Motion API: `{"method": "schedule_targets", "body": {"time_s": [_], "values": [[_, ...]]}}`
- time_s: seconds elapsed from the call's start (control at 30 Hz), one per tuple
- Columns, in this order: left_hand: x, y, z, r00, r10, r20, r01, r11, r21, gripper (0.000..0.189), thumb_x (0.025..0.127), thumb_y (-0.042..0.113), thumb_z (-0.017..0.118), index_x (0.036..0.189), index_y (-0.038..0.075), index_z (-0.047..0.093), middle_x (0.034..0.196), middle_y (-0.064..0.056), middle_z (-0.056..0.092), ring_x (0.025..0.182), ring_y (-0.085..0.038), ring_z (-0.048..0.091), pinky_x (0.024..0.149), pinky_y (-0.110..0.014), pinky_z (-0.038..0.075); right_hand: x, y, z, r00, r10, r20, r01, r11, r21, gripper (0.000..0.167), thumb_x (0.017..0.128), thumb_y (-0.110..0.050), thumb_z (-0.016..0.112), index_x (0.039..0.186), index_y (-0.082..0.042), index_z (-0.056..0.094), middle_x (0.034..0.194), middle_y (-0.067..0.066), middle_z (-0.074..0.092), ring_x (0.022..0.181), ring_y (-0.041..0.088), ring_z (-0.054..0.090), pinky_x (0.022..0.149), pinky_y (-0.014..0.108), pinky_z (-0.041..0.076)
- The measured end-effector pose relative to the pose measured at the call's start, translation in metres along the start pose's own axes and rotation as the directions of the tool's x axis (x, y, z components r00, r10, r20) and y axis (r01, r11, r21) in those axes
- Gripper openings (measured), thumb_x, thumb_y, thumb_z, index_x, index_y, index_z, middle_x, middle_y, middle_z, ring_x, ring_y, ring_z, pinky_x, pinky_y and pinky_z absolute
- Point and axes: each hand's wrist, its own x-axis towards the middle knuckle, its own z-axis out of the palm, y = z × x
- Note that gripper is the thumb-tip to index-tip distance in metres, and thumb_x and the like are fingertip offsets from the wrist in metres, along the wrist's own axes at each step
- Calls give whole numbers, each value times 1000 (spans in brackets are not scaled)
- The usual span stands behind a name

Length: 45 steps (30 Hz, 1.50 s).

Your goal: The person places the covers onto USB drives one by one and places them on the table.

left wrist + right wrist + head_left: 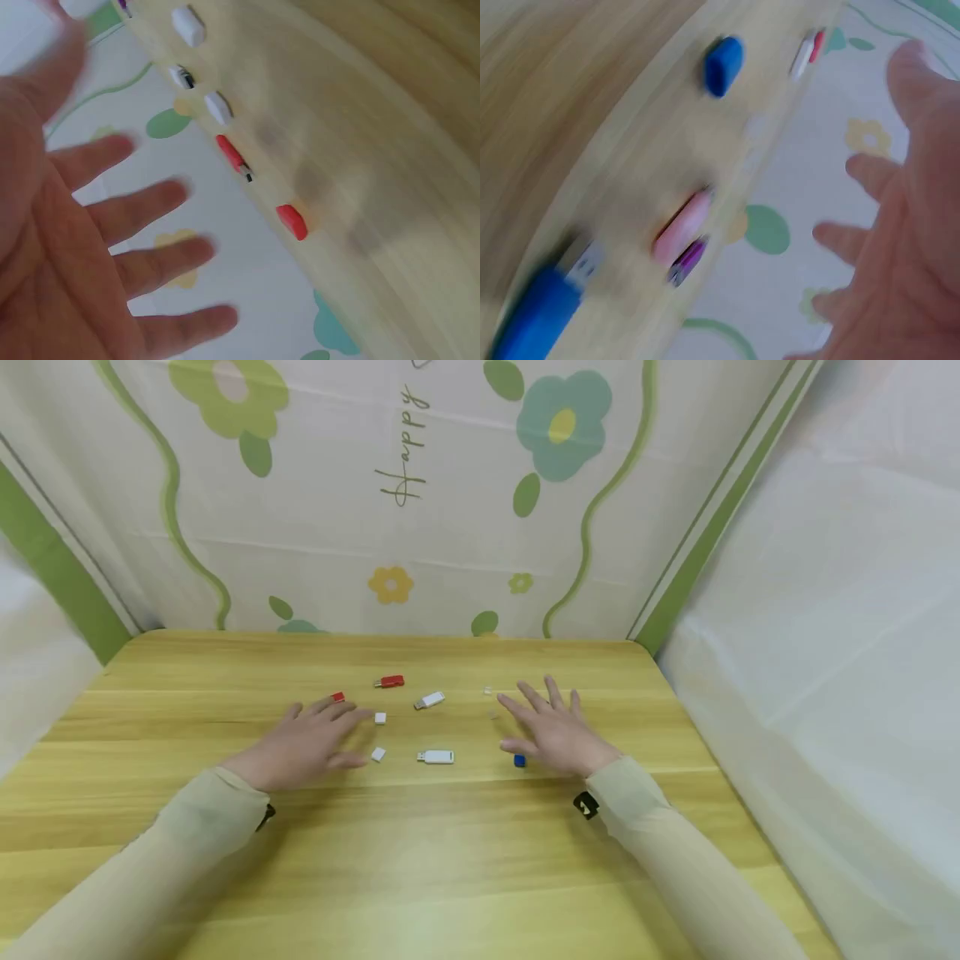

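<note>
My left hand (303,747) hovers over the left of the table, fingers spread and holding nothing. By its fingertips are a red cap (338,697) and two white caps, one farther away (380,718) and one nearer me (378,754). My right hand (558,737), also spread and holding nothing, hovers on the right above a blue cap (520,761). Between the hands lie a red USB stick (392,682) and two white USB sticks, one slanted (431,700) and one level (441,757). In the right wrist view, a blue USB stick (540,319) lies near a pink stick (681,229).
Two small translucent caps, a far one (487,691) and a nearer one (492,715), lie left of the right fingertips. A purple stick (688,261) sits beside the pink one. Flowered cloth (450,527) hangs behind the wooden table (420,877); white cloth (840,635) hangs at the right.
</note>
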Motion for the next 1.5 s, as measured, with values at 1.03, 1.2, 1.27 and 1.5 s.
{"method": "schedule_targets", "body": {"time_s": [1.03, 1.2, 1.27, 1.5], "values": [[37, 15, 24, 993, 35, 113, -24, 995, -99, 9, 86, 7, 74, 83, 14, 71, 79, 7, 63, 72, -10, 55, 70, -33, 51, 50, -103, 23, 968, -242, 72, 250, 954, -163, 11, 90, -25, 75, 93, -14, 76, 84, -5, 67, 71, 5, 57, 68, 18, 51], [27, 22, 23, 991, 114, 75, -113, 993, -25, 14, 82, 3, 74, 75, 14, 70, 70, 10, 59, 63, -7, 48, 62, -27, 46, 42, -105, 23, 965, -247, 90, 258, 952, -163, 9, 89, -22, 75, 86, -14, 73, 78, -6, 64, 65, 5, 54, 64, 19, 49], [24, 24, 22, 988, 137, 67, -136, 990, -28, 18, 81, 3, 74, 70, 15, 66, 64, 12, 51, 59, -5, 43, 58, -25, 42, 38, -105, 23, 964, -253, 87, 264, 950, -168, 10, 89, -22, 76, 83, -14, 72, 74, -7, 61, 62, 5, 51, 61, 19, 47], [16, 30, 20, 987, 155, 53, -151, 986, -69, 34, 83, 1, 69, 60, 17, 51, 60, 11, 27, 55, -4, 27, 53, -23, 25, 25, -106, 13, 962, -244, 124, 259, 957, -128, 12, 88, -20, 76, 79, -14, 69, 66, -9, 55, 56, 7, 46, 54, 20, 43]]}}
